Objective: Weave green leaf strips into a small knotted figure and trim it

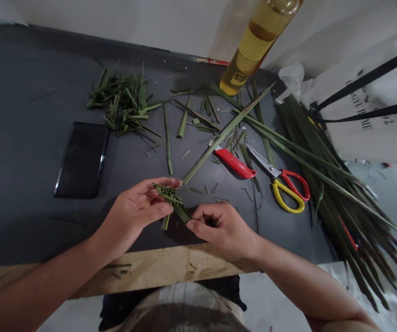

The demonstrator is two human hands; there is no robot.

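A small woven piece of green leaf [169,194] is between my two hands, above the front part of the dark table. My left hand [138,203] grips its woven end between thumb and fingers. With thumb and forefinger, my right hand [221,226] pinches the flat strip that runs out of the weave to the lower right. A short strip end hangs below the weave. Beyond my hands a long leaf strip [226,131] lies diagonally, its near end close to my left fingertips. The fingers of my right hand are curled, and its palm is hidden.
On the dark table [19,184] are a black phone [82,160], a pile of woven leaf pieces [125,101], a red-handled knife [235,162] and scissors [277,177]. A bottle [253,46] stands at the back. Long leaves [340,203] and a white bag [364,101] are at the right.
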